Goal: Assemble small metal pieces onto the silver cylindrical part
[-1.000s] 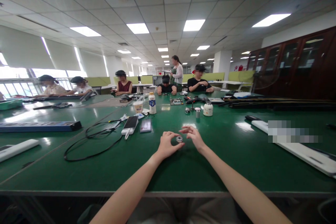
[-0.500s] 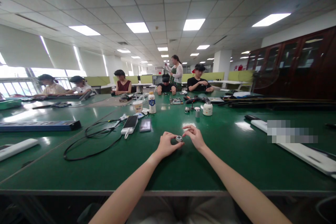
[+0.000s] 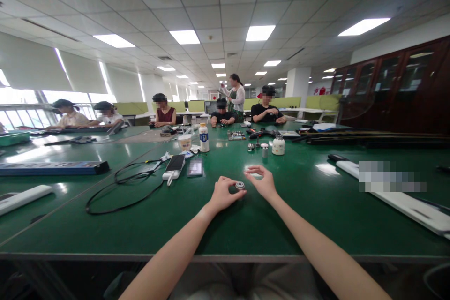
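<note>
My left hand (image 3: 224, 195) rests low over the green table (image 3: 140, 234). Its thumb and index finger curve round a small round metal part (image 3: 240, 185), silver-grey with dark openings in its top, and grip it at the side. Just right of that part, a little higher, is my right hand (image 3: 263, 183). Its thumb and index fingertips come together in a pinch, and anything between them is too small to make out. The two hands are apart.
Ahead stand a white bottle (image 3: 204, 138), a plastic cup (image 3: 184, 142), a small grey canister (image 3: 264, 151) and a round white jar (image 3: 278, 146). A phone (image 3: 175, 164) and black cable (image 3: 116, 192) lie left; a long white device (image 3: 390, 197) lies right. Several people sit opposite.
My right hand's fingers have shifted slightly and sit a little higher beside the metal part. My left hand keeps its hold, with the part's top tilted slightly differently.
</note>
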The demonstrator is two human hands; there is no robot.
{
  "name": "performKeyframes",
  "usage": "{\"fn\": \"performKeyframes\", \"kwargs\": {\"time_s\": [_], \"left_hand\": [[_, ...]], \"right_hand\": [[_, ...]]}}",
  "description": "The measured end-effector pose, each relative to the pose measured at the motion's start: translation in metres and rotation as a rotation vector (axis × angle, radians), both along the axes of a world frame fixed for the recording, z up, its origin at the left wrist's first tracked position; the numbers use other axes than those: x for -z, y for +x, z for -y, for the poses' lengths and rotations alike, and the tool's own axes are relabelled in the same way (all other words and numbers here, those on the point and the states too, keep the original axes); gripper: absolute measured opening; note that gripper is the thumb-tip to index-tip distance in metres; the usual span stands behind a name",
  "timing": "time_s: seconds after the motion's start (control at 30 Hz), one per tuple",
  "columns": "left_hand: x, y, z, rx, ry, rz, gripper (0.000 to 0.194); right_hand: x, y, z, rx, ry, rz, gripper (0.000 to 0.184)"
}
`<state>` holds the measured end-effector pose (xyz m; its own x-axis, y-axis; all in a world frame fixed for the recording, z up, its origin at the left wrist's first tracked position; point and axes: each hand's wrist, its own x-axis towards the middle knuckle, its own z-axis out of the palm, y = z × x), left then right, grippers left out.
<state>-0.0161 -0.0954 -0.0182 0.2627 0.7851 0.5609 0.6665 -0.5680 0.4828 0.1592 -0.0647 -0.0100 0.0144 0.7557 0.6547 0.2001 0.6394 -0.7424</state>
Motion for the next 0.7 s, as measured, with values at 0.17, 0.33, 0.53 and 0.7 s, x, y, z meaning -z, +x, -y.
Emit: {"fn": "performKeyframes", "kwargs": {"time_s": [0.17, 0.33, 0.53, 0.7], "left_hand": [[-0.001, 0.000, 0.001, 0.002, -0.015, 0.008, 0.038], [0.001, 0.000, 0.000, -0.001, -0.001, 0.009, 0.038], [0.001, 0.001, 0.000, 0.001, -0.004, 0.010, 0.039], [0.002, 0.000, 0.000, 0.001, -0.016, 0.006, 0.040]], "right_hand": [[0.023, 0.025, -0.030, 0.094, -0.164, 0.139, 0.021], [0.039, 0.035, -0.044, 0.093, -0.223, 0.291, 0.020], [0.041, 0.031, -0.046, -0.009, -0.234, 0.196, 0.029], [0.033, 0.024, -0.040, -0.134, -0.252, 0.063, 0.029]]}}
